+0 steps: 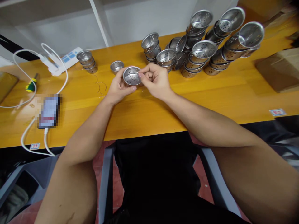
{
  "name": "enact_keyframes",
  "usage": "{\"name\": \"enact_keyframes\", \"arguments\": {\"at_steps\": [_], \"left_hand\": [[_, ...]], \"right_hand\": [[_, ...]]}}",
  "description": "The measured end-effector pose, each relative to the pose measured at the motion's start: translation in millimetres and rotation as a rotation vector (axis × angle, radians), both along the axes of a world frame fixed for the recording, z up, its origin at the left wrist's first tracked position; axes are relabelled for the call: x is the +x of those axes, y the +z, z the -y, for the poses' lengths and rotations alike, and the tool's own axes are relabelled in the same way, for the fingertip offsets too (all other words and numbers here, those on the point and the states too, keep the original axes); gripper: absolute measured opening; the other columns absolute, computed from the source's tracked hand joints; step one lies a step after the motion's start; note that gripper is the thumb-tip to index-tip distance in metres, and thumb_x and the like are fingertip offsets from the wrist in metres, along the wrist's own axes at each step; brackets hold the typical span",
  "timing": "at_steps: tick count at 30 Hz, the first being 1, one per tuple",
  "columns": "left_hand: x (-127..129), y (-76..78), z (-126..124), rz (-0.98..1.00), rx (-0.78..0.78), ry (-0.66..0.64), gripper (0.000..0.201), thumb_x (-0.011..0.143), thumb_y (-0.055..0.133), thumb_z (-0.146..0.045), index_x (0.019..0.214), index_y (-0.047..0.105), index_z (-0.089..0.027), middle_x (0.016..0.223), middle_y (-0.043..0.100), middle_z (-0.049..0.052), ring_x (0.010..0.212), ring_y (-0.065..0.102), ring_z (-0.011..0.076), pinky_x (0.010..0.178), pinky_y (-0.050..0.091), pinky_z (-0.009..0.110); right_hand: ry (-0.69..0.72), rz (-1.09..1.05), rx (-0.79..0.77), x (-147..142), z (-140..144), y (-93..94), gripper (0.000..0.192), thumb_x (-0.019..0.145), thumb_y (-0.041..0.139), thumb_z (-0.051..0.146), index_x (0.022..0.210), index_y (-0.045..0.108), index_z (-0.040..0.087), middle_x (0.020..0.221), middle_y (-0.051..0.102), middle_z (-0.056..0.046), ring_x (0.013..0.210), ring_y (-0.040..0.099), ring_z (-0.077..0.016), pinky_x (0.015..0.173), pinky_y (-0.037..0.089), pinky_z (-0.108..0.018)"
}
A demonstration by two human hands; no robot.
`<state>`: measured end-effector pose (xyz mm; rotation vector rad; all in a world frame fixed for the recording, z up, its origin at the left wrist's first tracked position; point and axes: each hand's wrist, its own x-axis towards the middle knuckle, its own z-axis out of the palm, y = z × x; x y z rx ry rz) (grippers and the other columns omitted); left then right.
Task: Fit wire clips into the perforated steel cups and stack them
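Note:
My left hand (119,88) is wrapped round a small perforated metal cup (132,76), its open mouth tilted up towards me. At the cup's right rim, my right hand (155,79) is closed in a pinch of thumb and forefinger. Whatever thin thing those fingertips may hold is too small to make out. Just behind my left hand, another perforated cup (116,66) stands by itself on the table. Thin curled wires (101,88) lie to the left of my left hand.
Several stacks of perforated cups (203,51) crowd the back right; a short stack (86,60) stands left. Near a power strip (67,60) are white cables, a charging phone (49,112) and a screwdriver (31,84). A cardboard box (280,70) sits far right.

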<state>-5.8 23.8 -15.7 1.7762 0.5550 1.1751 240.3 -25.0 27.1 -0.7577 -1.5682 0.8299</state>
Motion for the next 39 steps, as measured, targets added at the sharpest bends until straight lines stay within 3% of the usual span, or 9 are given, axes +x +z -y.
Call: {"name": "enact_keyframes", "arguments": {"at_steps": [4, 7, 10, 14, 18, 23, 30, 39], "left_hand": [[1.6, -4.5, -0.5, 0.005, 0.016, -0.034, 0.135, 0.064, 0.131, -0.079, 0.175, 0.063, -0.042, 0.175, 0.077, 0.013, 0.163, 0.081, 0.0427, 0.134, 0.075, 0.064], [1.2, -12.5, -5.2, -0.020, 0.053, 0.044, 0.135, 0.064, 0.127, -0.088, 0.169, 0.061, -0.038, 0.165, 0.080, 0.012, 0.157, 0.083, 0.0409, 0.137, 0.071, 0.064], [-0.9, -17.0, -11.3, -0.008, 0.089, 0.066, 0.126, 0.069, 0.121, -0.095, 0.164, 0.062, -0.038, 0.160, 0.080, 0.010, 0.158, 0.083, 0.0399, 0.139, 0.069, 0.063], [-3.3, -13.2, -14.9, -0.001, 0.116, 0.031, 0.121, 0.067, 0.120, -0.099, 0.161, 0.071, -0.039, 0.161, 0.081, 0.010, 0.158, 0.084, 0.0433, 0.134, 0.073, 0.064], [-2.7, -5.7, -8.6, -0.010, 0.070, -0.018, 0.124, 0.063, 0.122, -0.096, 0.163, 0.076, -0.039, 0.166, 0.083, 0.012, 0.159, 0.083, 0.0457, 0.134, 0.074, 0.065], [-0.8, -9.5, -5.0, -0.039, 0.058, 0.001, 0.128, 0.065, 0.124, -0.093, 0.167, 0.071, -0.038, 0.165, 0.081, 0.012, 0.154, 0.085, 0.0413, 0.135, 0.072, 0.063], [-3.0, -24.3, -18.3, -0.038, 0.090, 0.014, 0.116, 0.069, 0.126, -0.087, 0.158, 0.073, -0.035, 0.151, 0.083, 0.009, 0.150, 0.087, 0.0403, 0.136, 0.071, 0.064], [-1.0, -17.6, -5.5, -0.111, 0.063, 0.006, 0.117, 0.075, 0.120, -0.092, 0.162, 0.069, -0.033, 0.156, 0.081, 0.012, 0.150, 0.086, 0.0401, 0.137, 0.071, 0.067]], "right_hand": [[0.077, -0.049, -0.029, -8.3, 10.7, 2.4, 0.044, 0.114, 0.098, 0.069, 0.107, 0.076, 0.031, 0.071, 0.065, 0.005, 0.058, 0.058, -0.0178, 0.056, 0.054, -0.032], [0.115, -0.077, -0.039, -11.8, 15.1, 3.1, 0.048, 0.113, 0.098, 0.074, 0.108, 0.075, 0.032, 0.069, 0.065, 0.006, 0.059, 0.062, -0.0190, 0.057, 0.058, -0.033], [0.078, -0.096, 0.003, -9.2, 11.3, 3.4, 0.052, 0.115, 0.092, 0.081, 0.111, 0.075, 0.032, 0.071, 0.064, 0.005, 0.059, 0.060, -0.0187, 0.055, 0.053, -0.032], [-0.018, -0.073, 0.006, -0.3, -1.2, 3.7, 0.056, 0.115, 0.089, 0.086, 0.111, 0.074, 0.032, 0.072, 0.061, 0.005, 0.059, 0.058, -0.0186, 0.053, 0.049, -0.033], [-0.006, -0.066, 0.006, 1.9, -5.2, 2.8, 0.060, 0.111, 0.089, 0.093, 0.107, 0.073, 0.035, 0.069, 0.061, 0.005, 0.058, 0.056, -0.0206, 0.053, 0.049, -0.037], [0.010, -0.032, -0.004, -0.4, -2.2, -1.0, 0.060, 0.113, 0.087, 0.092, 0.108, 0.074, 0.034, 0.070, 0.064, 0.003, 0.059, 0.057, -0.0209, 0.054, 0.049, -0.037], [-0.058, 0.114, 0.059, 12.5, -15.5, -8.0, 0.042, 0.112, 0.100, 0.067, 0.102, 0.079, 0.032, 0.070, 0.059, 0.004, 0.065, 0.053, -0.0201, 0.062, 0.057, -0.037], [-0.074, 0.143, 0.040, 13.4, -16.1, -10.9, 0.032, 0.111, 0.101, 0.047, 0.098, 0.075, 0.033, 0.070, 0.055, 0.006, 0.065, 0.047, -0.0208, 0.062, 0.052, -0.038]]}}
